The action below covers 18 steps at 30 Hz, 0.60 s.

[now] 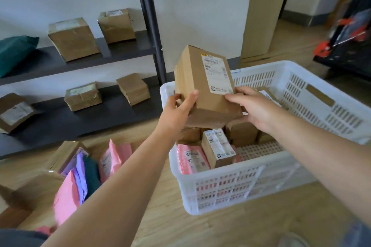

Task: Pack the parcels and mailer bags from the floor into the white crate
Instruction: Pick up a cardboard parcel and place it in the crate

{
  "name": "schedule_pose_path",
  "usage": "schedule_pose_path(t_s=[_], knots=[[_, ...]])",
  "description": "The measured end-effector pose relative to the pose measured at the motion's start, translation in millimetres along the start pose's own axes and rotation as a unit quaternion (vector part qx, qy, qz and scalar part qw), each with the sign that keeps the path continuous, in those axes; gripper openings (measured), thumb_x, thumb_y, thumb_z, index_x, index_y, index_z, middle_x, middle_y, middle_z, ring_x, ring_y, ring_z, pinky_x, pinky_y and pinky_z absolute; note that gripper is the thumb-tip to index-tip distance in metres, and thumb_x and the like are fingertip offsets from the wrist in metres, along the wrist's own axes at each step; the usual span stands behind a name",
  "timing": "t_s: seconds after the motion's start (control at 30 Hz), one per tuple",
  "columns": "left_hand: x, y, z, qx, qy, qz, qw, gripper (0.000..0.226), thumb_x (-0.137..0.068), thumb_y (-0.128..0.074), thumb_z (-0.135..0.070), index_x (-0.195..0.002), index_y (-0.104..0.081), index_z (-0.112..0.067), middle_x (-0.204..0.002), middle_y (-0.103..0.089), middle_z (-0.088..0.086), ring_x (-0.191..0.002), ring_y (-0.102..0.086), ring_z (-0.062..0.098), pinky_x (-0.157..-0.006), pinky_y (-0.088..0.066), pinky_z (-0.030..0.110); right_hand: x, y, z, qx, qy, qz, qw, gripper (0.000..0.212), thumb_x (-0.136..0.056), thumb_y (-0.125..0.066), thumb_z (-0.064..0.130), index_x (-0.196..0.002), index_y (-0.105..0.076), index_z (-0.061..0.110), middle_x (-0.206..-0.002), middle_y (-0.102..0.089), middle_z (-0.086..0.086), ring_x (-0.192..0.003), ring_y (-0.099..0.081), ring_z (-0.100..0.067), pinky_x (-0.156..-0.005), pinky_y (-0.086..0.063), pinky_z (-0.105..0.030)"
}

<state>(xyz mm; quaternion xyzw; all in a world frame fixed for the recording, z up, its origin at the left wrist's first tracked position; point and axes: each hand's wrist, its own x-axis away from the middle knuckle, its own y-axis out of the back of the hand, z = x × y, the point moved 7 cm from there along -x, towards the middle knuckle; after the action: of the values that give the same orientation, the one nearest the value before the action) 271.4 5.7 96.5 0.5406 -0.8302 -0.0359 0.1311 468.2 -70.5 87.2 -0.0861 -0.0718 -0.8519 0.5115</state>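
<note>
One brown cardboard parcel [204,86] with a white label on its top face hangs in the air above the far left part of the white crate [301,90]. It is tilted, with its near end lower. My left grip [178,108] holds the near left corner of the parcel, with the thumb on the top face and the fingers around the left side. My right grip [255,108] holds the near right corner, with the fingers curled at the edge of the label. I cannot tell if the lower end of the parcel touches the boxes under it.

Inside the crate, at its near left corner, a pink mailer bag [190,158] stands on its edge. A small labelled box [217,149] leans just beside it, toward the middle of the crate. More brown boxes [243,130] are stacked behind these two, below the parcel.

To the left of the crate, on the wooden floor [220,230], several mailer bags stand close together: pink ones [114,158], a purple one [80,168] and a dark green one [91,172]. A brown parcel [66,154] stands with them. Beyond the left side of the crate, a dark shelf [120,52] carries cardboard boxes on two levels. Its black post [150,22] rises behind the far left corner of the crate.
</note>
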Motion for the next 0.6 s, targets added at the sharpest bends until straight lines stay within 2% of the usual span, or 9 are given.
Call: schedule_pose_path(t_s=[0.17,0.27,0.33,0.4,0.43,0.53,0.6], knots=[[-28,-50,17,-0.036,0.026,0.036,0.998,0.072,-0.07,-0.06,-0.075,-0.125,-0.054,-0.028,-0.123,-0.06,-0.005,-0.107,-0.06,0.016,-0.099,-0.048,0.037,-23,38,-9,0.032,-0.027,-0.034,0.999,0.032,-0.09,-0.066,0.021,-0.121,-0.059,0.027,-0.111,-0.068,0.008,-0.099,-0.066,-0.016,-0.09,-0.055,-0.045],[-43,-83,24,-0.045,0.048,0.07,0.995,0.053,-0.079,-0.058,-0.067,-0.117,-0.055,-0.031,-0.114,-0.062,-0.007,-0.095,-0.06,0.01,-0.088,-0.049,0.032,-40,64,-20,0.049,-0.05,-0.069,0.995,0.031,-0.09,-0.066,0.022,-0.12,-0.059,0.023,-0.11,-0.07,0.005,-0.097,-0.067,-0.017,-0.09,-0.054,-0.043],[-51,-103,29,-0.051,0.064,0.086,0.993,0.049,-0.085,-0.056,-0.062,-0.122,-0.052,-0.03,-0.109,-0.059,-0.009,-0.091,-0.058,0.008,-0.085,-0.044,0.029,-51,78,-29,0.056,-0.062,-0.086,0.993,0.027,-0.089,-0.066,0.023,-0.116,-0.061,0.024,-0.108,-0.071,0.004,-0.097,-0.067,-0.019,-0.092,-0.052,-0.043],[-60,-124,35,-0.066,0.08,0.099,0.99,0.06,-0.084,-0.056,-0.062,-0.133,-0.047,-0.028,-0.122,-0.057,-0.006,-0.105,-0.057,0.016,-0.095,-0.046,0.033,-60,91,-35,0.072,-0.065,-0.101,0.99,0.022,-0.089,-0.065,0.025,-0.111,-0.064,0.027,-0.109,-0.07,0.007,-0.102,-0.065,-0.019,-0.097,-0.046,-0.042],[-63,-131,38,-0.074,0.091,0.101,0.988,0.06,-0.084,-0.057,-0.061,-0.132,-0.046,-0.027,-0.127,-0.056,-0.003,-0.11,-0.057,0.019,-0.098,-0.047,0.037,-64,97,-37,0.077,-0.063,-0.11,0.989,0.022,-0.089,-0.065,0.026,-0.111,-0.065,0.028,-0.11,-0.07,0.008,-0.105,-0.064,-0.019,-0.097,-0.043,-0.04],[-82,-154,49,-0.086,0.101,0.113,0.985,0.036,-0.085,-0.057,-0.059,-0.103,-0.046,-0.031,-0.116,-0.058,-0.006,-0.104,-0.058,0.018,-0.098,-0.049,0.04,-77,111,-44,0.081,-0.06,-0.134,0.986,0.022,-0.09,-0.063,0.024,-0.111,-0.066,0.025,-0.106,-0.07,0.008,-0.096,-0.064,-0.013,-0.088,-0.039,-0.033],[-91,-165,53,-0.09,0.098,0.125,0.983,0.041,-0.081,-0.057,-0.063,-0.103,-0.05,-0.029,-0.115,-0.061,-0.006,-0.103,-0.06,0.018,-0.096,-0.05,0.042,-84,119,-50,0.08,-0.057,-0.151,0.984,0.027,-0.092,-0.062,0.021,-0.119,-0.062,0.022,-0.099,-0.064,0.01,-0.082,-0.058,-0.006,-0.086,-0.037,-0.031]])
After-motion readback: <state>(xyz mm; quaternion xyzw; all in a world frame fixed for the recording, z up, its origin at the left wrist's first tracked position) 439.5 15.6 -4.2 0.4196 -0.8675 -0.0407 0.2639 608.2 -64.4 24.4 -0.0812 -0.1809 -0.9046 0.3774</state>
